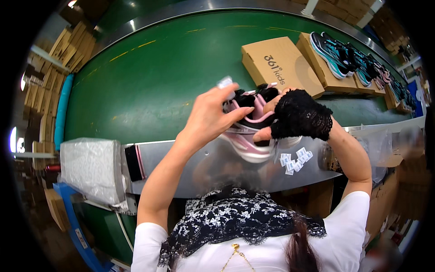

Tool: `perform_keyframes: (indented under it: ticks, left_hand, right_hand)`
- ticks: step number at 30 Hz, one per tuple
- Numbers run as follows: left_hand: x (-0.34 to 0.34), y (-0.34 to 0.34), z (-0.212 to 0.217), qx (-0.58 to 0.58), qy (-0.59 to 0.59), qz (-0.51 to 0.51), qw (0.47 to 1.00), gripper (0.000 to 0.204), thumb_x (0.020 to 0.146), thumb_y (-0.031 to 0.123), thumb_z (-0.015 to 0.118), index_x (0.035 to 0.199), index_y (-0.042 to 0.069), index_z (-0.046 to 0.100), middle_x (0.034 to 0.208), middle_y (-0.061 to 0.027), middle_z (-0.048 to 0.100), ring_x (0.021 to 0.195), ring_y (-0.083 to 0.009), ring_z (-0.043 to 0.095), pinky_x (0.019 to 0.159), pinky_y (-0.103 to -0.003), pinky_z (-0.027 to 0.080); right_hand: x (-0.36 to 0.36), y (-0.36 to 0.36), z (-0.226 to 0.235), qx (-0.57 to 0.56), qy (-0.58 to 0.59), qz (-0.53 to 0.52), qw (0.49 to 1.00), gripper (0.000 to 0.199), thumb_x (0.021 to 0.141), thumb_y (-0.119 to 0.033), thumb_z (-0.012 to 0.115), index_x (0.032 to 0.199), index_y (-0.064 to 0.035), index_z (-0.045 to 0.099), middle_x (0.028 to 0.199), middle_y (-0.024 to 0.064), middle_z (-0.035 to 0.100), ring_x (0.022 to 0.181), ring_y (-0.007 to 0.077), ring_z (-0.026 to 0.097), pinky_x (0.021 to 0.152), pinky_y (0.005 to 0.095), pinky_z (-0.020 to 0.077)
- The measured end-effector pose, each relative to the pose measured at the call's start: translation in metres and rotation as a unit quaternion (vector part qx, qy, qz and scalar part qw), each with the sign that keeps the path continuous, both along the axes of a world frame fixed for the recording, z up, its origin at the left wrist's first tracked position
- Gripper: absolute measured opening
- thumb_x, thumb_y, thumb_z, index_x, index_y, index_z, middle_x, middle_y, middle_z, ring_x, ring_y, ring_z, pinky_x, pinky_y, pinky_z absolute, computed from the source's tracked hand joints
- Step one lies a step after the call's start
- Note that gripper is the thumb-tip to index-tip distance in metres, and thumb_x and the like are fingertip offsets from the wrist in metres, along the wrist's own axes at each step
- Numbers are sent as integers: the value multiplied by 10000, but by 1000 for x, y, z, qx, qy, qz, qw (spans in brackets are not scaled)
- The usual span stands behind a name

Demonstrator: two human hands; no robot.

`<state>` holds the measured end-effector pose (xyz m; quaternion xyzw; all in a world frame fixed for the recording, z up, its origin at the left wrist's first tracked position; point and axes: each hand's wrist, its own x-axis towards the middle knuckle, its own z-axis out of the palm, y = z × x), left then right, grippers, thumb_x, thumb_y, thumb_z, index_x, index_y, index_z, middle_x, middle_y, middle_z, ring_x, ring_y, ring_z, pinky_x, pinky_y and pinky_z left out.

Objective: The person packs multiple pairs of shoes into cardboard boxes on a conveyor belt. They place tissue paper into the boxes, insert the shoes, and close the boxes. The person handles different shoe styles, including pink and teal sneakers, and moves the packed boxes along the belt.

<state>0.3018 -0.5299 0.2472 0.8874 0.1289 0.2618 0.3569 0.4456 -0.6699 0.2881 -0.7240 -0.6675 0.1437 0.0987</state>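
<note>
A pair of pink, black and white sneakers [244, 144] is held side by side over the metal ledge, their openings facing up. My left hand [206, 115] is closed on the left side of the pair, thumb at the collar. By its index finger shows a small white packet [225, 82], blurred; how it is held is unclear. My right hand [301, 115], in a black lace fingerless glove, grips the right side with its thumb near the heel. Several small white sachets [295, 161] with blue print lie on the ledge just right of the sneakers.
Beyond the ledge runs a green conveyor belt [149, 77]. A closed brown shoebox [283, 63] sits on it, with more boxes carrying teal-and-black sneakers [333, 52] to the right. A stack of white wrapping paper [90, 167] and a dark pink-edged strip [134, 163] are at left.
</note>
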Motion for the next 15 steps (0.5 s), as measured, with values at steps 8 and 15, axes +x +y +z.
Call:
perform_keyframes:
  ticks: [8, 15]
  left_hand:
    - [-46, 13, -46, -186, 57, 89, 977, 227, 762, 189, 597, 820, -27, 637, 601, -108, 611, 547, -96, 571, 509, -249, 442]
    - [-80, 26, -69, -151, 23, 137, 979, 386, 775, 302, 610, 966, -33, 598, 752, -126, 635, 715, -135, 588, 654, -256, 452]
  right_hand:
    - [-53, 17, -14, 17, 69, 63, 995, 437, 580, -498, 696, 647, -73, 622, 591, 101, 577, 622, 248, 581, 668, 301, 449]
    - [-101, 10, -111, 172, -54, 194, 964, 431, 562, -488, 632, 620, -62, 597, 642, 132, 572, 636, 255, 561, 876, 469, 307]
